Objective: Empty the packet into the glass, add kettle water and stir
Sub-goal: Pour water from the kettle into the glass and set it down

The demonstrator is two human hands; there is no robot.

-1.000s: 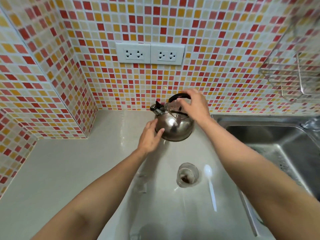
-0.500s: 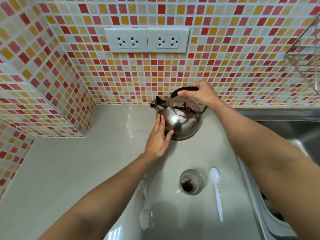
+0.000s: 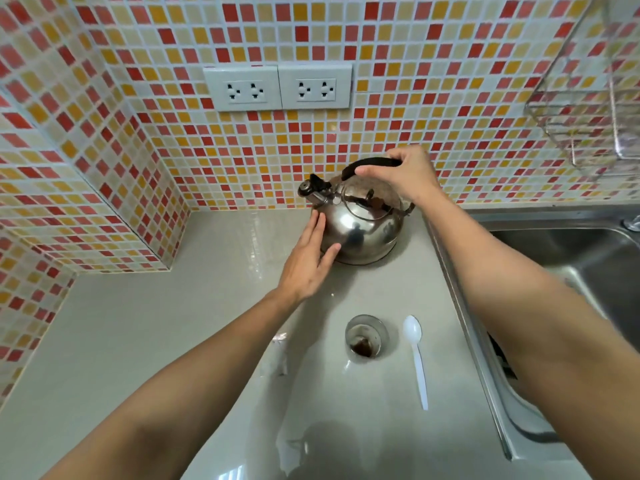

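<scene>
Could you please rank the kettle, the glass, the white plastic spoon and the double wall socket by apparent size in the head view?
1. Double wall socket
2. Kettle
3. White plastic spoon, longer but slimmer than the glass; unsure
4. Glass

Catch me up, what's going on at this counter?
A person is making an instant drink. The right hand grips the steel kettle by its black handle; the left hand rests flat against its side. Brown powder already sits in the glass, with the white plastic spoon lying beside it. No water yet.
</scene>
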